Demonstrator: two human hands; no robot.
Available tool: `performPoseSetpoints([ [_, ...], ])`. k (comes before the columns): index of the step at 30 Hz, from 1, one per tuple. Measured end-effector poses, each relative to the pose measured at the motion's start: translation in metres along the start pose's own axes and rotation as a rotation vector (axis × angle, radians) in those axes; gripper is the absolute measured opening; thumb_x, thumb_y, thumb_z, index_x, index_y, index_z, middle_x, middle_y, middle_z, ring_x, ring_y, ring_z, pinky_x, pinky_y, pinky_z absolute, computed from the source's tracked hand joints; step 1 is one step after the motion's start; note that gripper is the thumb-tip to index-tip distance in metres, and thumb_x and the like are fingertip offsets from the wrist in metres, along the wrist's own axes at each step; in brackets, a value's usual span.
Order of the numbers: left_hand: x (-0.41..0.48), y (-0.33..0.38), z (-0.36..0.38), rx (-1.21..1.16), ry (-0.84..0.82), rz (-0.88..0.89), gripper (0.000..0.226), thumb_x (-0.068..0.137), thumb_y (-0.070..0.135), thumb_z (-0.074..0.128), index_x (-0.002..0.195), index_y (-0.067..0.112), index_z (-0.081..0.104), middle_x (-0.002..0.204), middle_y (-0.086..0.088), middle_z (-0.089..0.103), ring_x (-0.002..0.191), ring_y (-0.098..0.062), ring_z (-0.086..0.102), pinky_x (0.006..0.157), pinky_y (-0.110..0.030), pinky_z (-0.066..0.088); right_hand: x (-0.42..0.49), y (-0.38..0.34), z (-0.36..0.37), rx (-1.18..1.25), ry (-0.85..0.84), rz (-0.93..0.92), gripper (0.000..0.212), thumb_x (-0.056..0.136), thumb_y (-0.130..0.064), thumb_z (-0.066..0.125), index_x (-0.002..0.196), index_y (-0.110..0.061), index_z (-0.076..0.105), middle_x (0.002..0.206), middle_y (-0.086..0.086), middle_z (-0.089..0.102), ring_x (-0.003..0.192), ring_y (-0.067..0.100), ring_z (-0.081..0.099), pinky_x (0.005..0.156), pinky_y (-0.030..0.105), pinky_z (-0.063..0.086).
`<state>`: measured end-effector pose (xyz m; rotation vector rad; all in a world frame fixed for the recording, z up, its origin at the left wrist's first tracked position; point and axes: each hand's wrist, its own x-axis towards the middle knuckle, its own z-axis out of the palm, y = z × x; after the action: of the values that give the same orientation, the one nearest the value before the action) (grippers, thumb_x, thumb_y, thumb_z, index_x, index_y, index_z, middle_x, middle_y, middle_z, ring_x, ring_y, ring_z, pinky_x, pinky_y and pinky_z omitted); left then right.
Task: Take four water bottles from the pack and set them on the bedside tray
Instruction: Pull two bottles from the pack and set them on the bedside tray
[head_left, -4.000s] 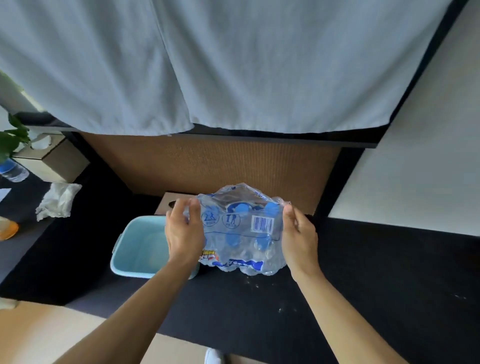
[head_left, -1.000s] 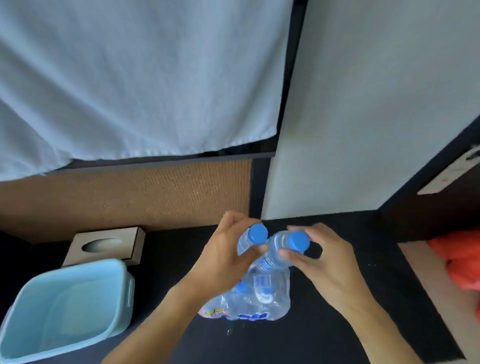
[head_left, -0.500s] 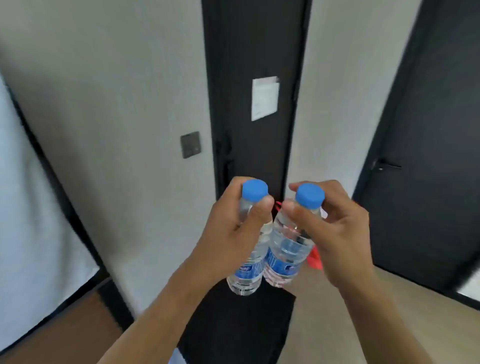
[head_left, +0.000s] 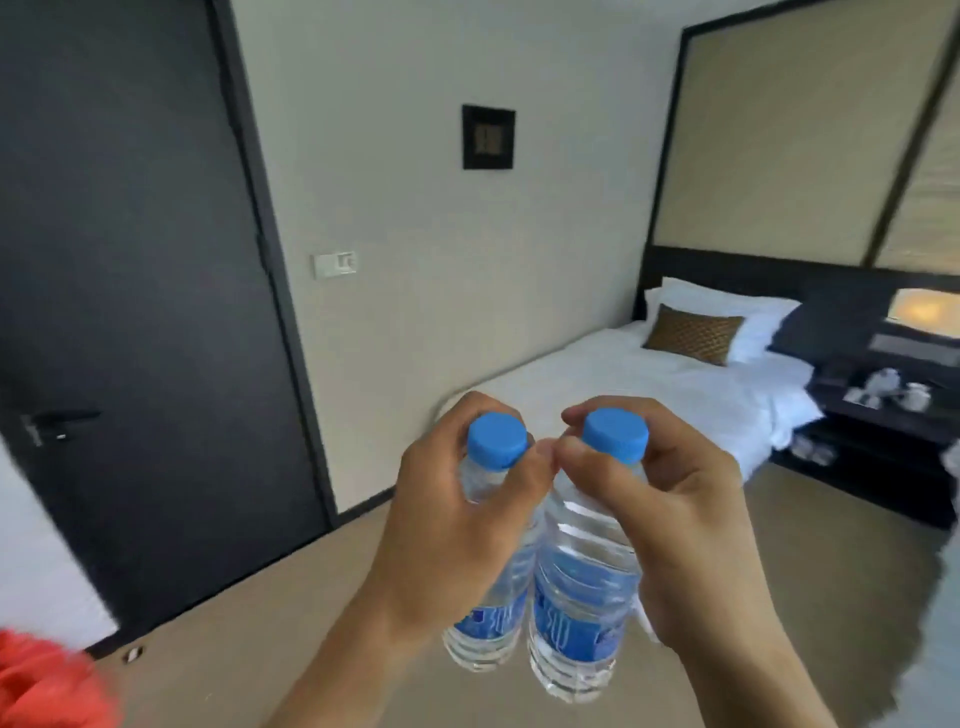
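I hold two clear water bottles with blue caps and blue labels upright in front of me, side by side and touching. My left hand (head_left: 452, 525) grips the left bottle (head_left: 491, 618) around its neck and shoulder. My right hand (head_left: 675, 519) grips the right bottle (head_left: 576, 613) the same way. The pack is out of view. At the far right a dark bedside table (head_left: 883, 415) carries cups and small white items; I cannot make out a tray among them.
A bed (head_left: 649, 395) with white linen and a brown cushion stands ahead at right, against a dark headboard. A dark door (head_left: 130, 312) fills the left. Beige floor (head_left: 260, 623) stretches between me and the bed. Something red (head_left: 47, 680) shows at bottom left.
I pulled two bottles out of the pack on the dark counter, one in each hand, and turned to the right; the view now faces the bed and bedside table.
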<state>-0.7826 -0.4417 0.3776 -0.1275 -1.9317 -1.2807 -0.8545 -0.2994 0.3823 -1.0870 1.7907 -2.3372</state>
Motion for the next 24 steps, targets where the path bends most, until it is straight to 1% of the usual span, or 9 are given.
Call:
performPoseSetpoints([
  [3, 0.058, -0.038, 0.123, -0.122, -0.154, 0.007, 0.027, 0.091, 0.034, 0.068, 0.083, 0.011, 0.057, 0.073, -0.003, 0.057, 0.067, -0.015, 0.055, 0.065, -0.017, 0.047, 0.039, 0.019, -0.116, -0.126, 0.168, -0.006, 0.031, 0.068, -0.038, 0.083, 0.096, -0.024, 0.08, 0.084, -0.002, 0.079, 0.078, 0.008, 0.075, 0.071, 0.02, 0.057],
  [5, 0.094, -0.055, 0.2, -0.191, -0.226, 0.022, 0.027, 0.091, 0.035, 0.068, 0.081, 0.013, 0.056, 0.071, 0.002, 0.056, 0.066, -0.01, 0.052, 0.064, -0.017, 0.047, 0.066, 0.031, -0.186, -0.197, 0.263, -0.012, 0.032, 0.069, -0.04, 0.083, 0.098, -0.024, 0.08, 0.083, -0.001, 0.079, 0.077, 0.007, 0.074, 0.071, 0.019, 0.057],
  [9, 0.162, -0.084, 0.337, -0.27, -0.314, 0.078, 0.026, 0.089, 0.04, 0.066, 0.083, 0.016, 0.058, 0.075, -0.001, 0.059, 0.068, -0.016, 0.056, 0.066, -0.017, 0.05, 0.124, 0.048, -0.307, -0.298, 0.401, -0.021, 0.027, 0.071, -0.042, 0.08, 0.093, -0.028, 0.079, 0.08, -0.004, 0.077, 0.075, 0.008, 0.072, 0.069, 0.021, 0.056],
  [13, 0.245, -0.122, 0.476, -0.353, -0.354, 0.07, 0.028, 0.088, 0.048, 0.063, 0.087, 0.021, 0.06, 0.08, -0.001, 0.063, 0.073, -0.018, 0.06, 0.067, -0.015, 0.053, 0.206, 0.069, -0.429, -0.406, 0.491, -0.055, 0.022, 0.072, -0.041, 0.077, 0.09, -0.029, 0.077, 0.079, -0.004, 0.078, 0.074, 0.007, 0.072, 0.069, 0.02, 0.056],
  [15, 0.283, -0.147, 0.533, -0.375, -0.372, 0.067, 0.031, 0.088, 0.048, 0.063, 0.087, 0.017, 0.06, 0.081, -0.004, 0.063, 0.073, -0.02, 0.06, 0.066, -0.02, 0.056, 0.245, 0.087, -0.479, -0.434, 0.533, -0.053, 0.023, 0.073, -0.041, 0.078, 0.092, -0.028, 0.077, 0.078, -0.005, 0.077, 0.074, 0.009, 0.071, 0.07, 0.022, 0.055],
  [18, 0.34, -0.193, 0.612, -0.388, -0.408, 0.055, 0.033, 0.088, 0.049, 0.063, 0.088, 0.016, 0.06, 0.081, -0.006, 0.063, 0.074, -0.023, 0.062, 0.069, -0.035, 0.06, 0.305, 0.126, -0.549, -0.454, 0.585, -0.038, 0.022, 0.074, -0.04, 0.077, 0.092, -0.028, 0.077, 0.076, -0.005, 0.075, 0.074, 0.009, 0.07, 0.072, 0.029, 0.055],
  [20, 0.382, -0.229, 0.665, -0.406, -0.419, 0.036, 0.027, 0.087, 0.05, 0.063, 0.088, 0.024, 0.061, 0.082, -0.001, 0.065, 0.076, -0.019, 0.065, 0.068, -0.029, 0.062, 0.351, 0.156, -0.594, -0.48, 0.611, -0.032, 0.02, 0.074, -0.04, 0.077, 0.091, -0.03, 0.077, 0.077, -0.006, 0.076, 0.075, 0.008, 0.071, 0.071, 0.026, 0.056],
  [22, 0.427, -0.266, 0.718, -0.437, -0.426, 0.028, 0.025, 0.087, 0.05, 0.064, 0.088, 0.025, 0.062, 0.082, 0.003, 0.066, 0.076, -0.013, 0.068, 0.068, -0.021, 0.06, 0.4, 0.186, -0.639, -0.496, 0.649, -0.03, 0.016, 0.075, -0.037, 0.079, 0.091, -0.031, 0.078, 0.079, -0.006, 0.078, 0.076, 0.007, 0.073, 0.07, 0.023, 0.058],
  [24, 0.475, -0.302, 0.771, -0.454, -0.446, 0.031, 0.023, 0.086, 0.05, 0.064, 0.089, 0.027, 0.062, 0.081, 0.008, 0.066, 0.077, -0.009, 0.068, 0.069, -0.021, 0.06, 0.451, 0.215, -0.684, -0.516, 0.67, -0.027, 0.013, 0.078, -0.031, 0.078, 0.09, -0.028, 0.077, 0.078, -0.005, 0.077, 0.076, 0.007, 0.072, 0.07, 0.022, 0.057],
])
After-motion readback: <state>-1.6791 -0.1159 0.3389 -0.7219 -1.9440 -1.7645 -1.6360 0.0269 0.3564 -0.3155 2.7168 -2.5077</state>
